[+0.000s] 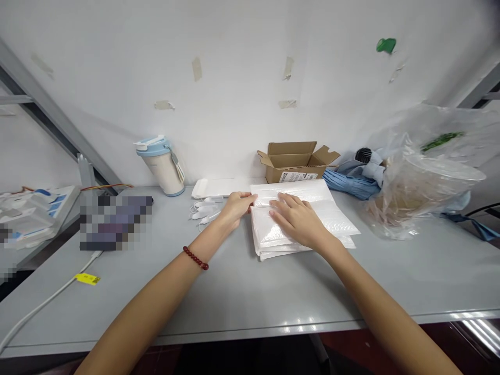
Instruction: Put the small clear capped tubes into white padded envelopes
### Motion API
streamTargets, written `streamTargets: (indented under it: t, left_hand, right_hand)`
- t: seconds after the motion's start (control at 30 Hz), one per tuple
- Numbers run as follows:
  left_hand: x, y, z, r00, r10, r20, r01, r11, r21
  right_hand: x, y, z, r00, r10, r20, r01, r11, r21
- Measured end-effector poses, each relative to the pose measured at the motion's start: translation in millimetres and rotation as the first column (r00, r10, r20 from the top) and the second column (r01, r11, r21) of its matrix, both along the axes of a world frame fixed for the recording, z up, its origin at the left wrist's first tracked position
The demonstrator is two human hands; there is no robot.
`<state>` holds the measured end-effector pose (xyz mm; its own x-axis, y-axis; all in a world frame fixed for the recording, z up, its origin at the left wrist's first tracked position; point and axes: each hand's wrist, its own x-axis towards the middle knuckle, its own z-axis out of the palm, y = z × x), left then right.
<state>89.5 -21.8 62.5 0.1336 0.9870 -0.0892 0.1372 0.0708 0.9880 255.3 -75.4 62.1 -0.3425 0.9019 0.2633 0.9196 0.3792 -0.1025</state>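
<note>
A stack of white bubble mailers [273, 232] lies in the middle of the table, its top one showing a folded-over part. My left hand [237, 205] pinches the left edge of the top mailer between thumb and fingers. Flat on that mailer rests my right hand [299, 219], its fingers spread and pointing left. Just left of the stack, near my left hand, are several small white tags with strings [205, 211]. Behind them lies a flat white packet [222, 187].
An opened cardboard box [295, 161] stands behind the mailers. To its right are blue cloth straps [349, 182] and a clear plastic bag around a tub [414, 192]. A tumbler [162, 166], a blurred-out phone [117, 224] and a white cable [47, 302] are on the left.
</note>
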Motion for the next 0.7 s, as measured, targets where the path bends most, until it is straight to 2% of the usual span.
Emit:
streamTargets:
  t: [0.07,0.17,0.23,0.3,0.4,0.53,0.7]
  left_hand:
    - [-3.0,3.5,-2.4,0.995,-0.007,-0.095,0.01,0.999,0.034]
    - [-15.5,15.9,-3.9,0.956,0.06,-0.288,-0.019,0.989,0.146]
    - [-28.6,27.5,-4.0,0.894,0.138,-0.426,-0.023,0.964,0.266]
    - [-42.5,39.5,-4.6,0.823,0.177,-0.54,0.033,0.934,0.356]
    - [-58.1,53.8,-8.4,0.711,0.181,-0.679,0.14,0.91,0.389]
    - [-65.5,64.3,-16.4,0.594,0.216,-0.775,0.205,0.891,0.406]
    - [-68.0,70.9,-20.0,0.533,0.291,-0.794,0.201,0.868,0.453]
  right_hand:
    - [-0.1,-0.4,0.0,1.0,0.001,0.0,-0.001,1.0,0.007]
    - [-0.2,-1.3,1.9,1.0,-0.005,-0.026,0.005,1.0,0.007]
    - [-0.5,-2.1,4.1,0.999,-0.009,-0.05,0.009,1.0,-0.003]
    - [-0.6,-2.9,6.3,0.997,-0.01,-0.074,0.009,1.0,-0.014]
    - [-0.2,-3.3,8.0,0.994,-0.015,-0.104,0.013,1.0,-0.013]
    - [1.5,-2.2,7.2,0.992,-0.029,-0.12,0.031,0.999,0.013]
    - [3.3,-0.7,6.1,0.992,-0.034,-0.12,0.037,0.999,0.024]
